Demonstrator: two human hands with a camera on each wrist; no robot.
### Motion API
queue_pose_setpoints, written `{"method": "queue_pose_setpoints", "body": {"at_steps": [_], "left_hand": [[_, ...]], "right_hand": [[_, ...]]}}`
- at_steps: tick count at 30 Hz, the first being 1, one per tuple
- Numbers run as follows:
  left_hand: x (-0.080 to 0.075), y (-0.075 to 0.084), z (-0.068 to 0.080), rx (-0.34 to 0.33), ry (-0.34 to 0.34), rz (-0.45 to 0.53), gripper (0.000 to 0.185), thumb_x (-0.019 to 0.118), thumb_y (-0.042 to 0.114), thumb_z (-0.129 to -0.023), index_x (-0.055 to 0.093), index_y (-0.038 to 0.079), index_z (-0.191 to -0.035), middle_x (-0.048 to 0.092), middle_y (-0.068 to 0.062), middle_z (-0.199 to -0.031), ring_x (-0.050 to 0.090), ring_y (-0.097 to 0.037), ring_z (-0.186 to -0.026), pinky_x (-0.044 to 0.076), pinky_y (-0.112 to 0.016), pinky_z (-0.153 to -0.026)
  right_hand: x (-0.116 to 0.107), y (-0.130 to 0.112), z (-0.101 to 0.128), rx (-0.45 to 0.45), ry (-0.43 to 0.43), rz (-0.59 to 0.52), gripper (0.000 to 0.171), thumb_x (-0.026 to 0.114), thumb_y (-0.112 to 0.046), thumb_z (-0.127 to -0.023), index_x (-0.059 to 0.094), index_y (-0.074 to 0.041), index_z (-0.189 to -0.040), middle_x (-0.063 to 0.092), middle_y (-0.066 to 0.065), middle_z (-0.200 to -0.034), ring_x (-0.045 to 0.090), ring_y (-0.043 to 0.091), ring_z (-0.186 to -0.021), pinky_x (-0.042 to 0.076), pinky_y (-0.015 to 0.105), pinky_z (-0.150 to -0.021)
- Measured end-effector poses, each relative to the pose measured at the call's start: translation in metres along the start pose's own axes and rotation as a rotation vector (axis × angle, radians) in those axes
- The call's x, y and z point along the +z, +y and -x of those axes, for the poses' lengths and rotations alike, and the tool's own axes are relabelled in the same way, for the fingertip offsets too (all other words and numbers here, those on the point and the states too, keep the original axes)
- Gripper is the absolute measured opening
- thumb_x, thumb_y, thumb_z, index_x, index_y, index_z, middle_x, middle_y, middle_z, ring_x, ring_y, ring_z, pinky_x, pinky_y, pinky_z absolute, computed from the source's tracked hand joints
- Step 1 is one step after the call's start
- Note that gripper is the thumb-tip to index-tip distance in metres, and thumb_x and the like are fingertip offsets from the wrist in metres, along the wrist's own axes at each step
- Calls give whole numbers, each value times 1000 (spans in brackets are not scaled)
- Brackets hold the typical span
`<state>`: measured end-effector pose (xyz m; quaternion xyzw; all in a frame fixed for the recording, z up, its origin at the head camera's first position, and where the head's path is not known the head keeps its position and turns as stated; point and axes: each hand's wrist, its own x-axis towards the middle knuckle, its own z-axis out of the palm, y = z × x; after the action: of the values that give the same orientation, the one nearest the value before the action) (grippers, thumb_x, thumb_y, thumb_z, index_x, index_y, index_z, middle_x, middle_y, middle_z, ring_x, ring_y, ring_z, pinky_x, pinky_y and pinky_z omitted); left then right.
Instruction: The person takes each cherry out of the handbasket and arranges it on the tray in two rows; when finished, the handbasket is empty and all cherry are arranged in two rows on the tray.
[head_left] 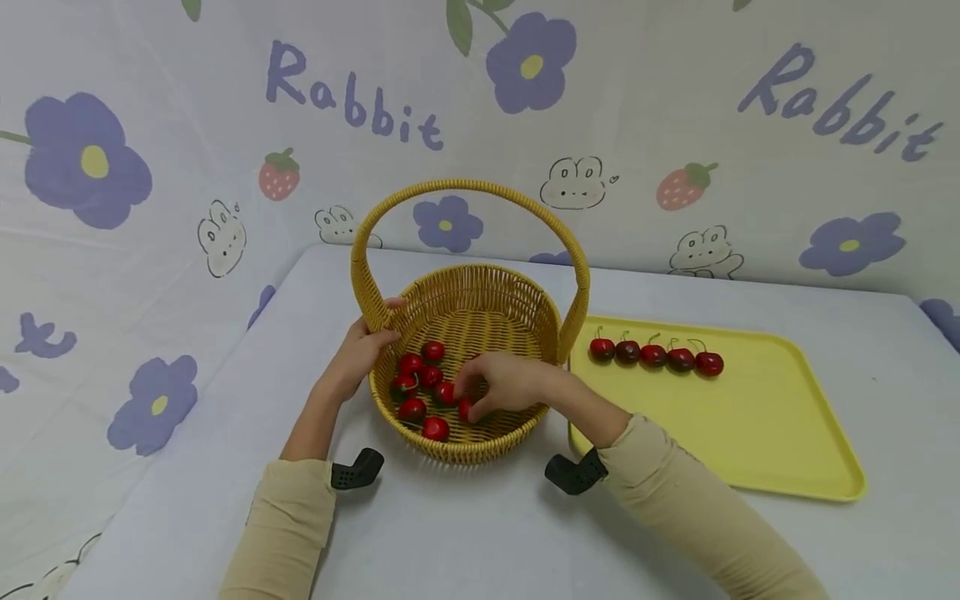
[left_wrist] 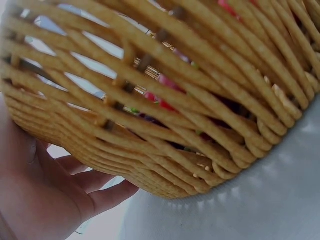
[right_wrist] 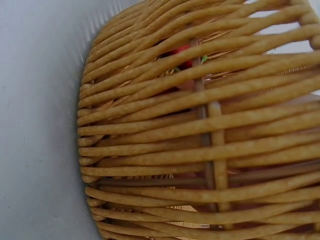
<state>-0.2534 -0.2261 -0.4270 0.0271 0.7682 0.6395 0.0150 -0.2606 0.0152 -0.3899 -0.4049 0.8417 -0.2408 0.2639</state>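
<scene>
The left hand grips the round, woven basket beside its arched handle; the right hand, reaching down inside, seems to pinch a glossy red cherry, though fingers partly hide it. Other smooth cherries cluster leftward on the ribbed floor.

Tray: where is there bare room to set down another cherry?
Bare: the tray between the cherry row and near rim where visible, and from the row's right end to the right rim. Crowded: the far left, where five cherries line up; the right sleeve hides the near-left part.
</scene>
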Motion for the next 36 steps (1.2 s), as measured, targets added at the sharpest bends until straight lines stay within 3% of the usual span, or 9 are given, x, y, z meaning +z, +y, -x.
{"method": "queue_pose_setpoints", "body": {"at_steps": [6,10,19,23,30,36], "left_hand": [[1,-3,-1,-23,0,0,50,43,3,-94,38,9,-143,38,-19,-142,38,-33,-128,26,-54,-104],[3,-4,-2,-23,-3,-3,49,43,3,-94,39,9,-143,39,-19,-142,38,-33,-128,25,-55,-104],[4,-5,-3,-18,-3,9,49,43,4,-95,38,9,-143,38,-19,-142,37,-34,-128,24,-54,-105],[3,-5,-4,-15,-3,5,49,43,3,-94,39,8,-143,38,-19,-143,37,-34,-129,24,-54,-105],[3,-2,-5,-8,-4,-1,49,43,3,-94,38,8,-143,37,-19,-144,36,-34,-129,23,-54,-106],[2,0,-2,-6,2,8,48,42,3,-95,38,7,-143,38,-20,-143,37,-34,-128,23,-53,-106]], "right_hand": [[4,4,-2,-22,-70,30,27,72,-14,-85,64,-8,-110,60,-4,-100,51,13,-95,43,25,-85],[5,5,0,-34,-72,39,27,72,-13,-85,64,-7,-111,60,-4,-100,52,13,-94,43,24,-85],[-3,1,13,-96,39,3,29,72,-17,-86,65,-7,-111,62,-4,-98,54,13,-89,46,24,-78],[-9,3,24,-142,74,-76,34,71,-18,-86,64,-4,-117,64,-1,-104,59,15,-92,48,26,-80],[-17,12,46,-141,153,-222,40,70,-20,-87,62,-5,-124,62,2,-117,62,15,-99,48,30,-86],[-22,16,71,-134,205,-301,39,69,-21,-88,62,-9,-124,61,3,-113,61,18,-99,49,33,-85]]}}
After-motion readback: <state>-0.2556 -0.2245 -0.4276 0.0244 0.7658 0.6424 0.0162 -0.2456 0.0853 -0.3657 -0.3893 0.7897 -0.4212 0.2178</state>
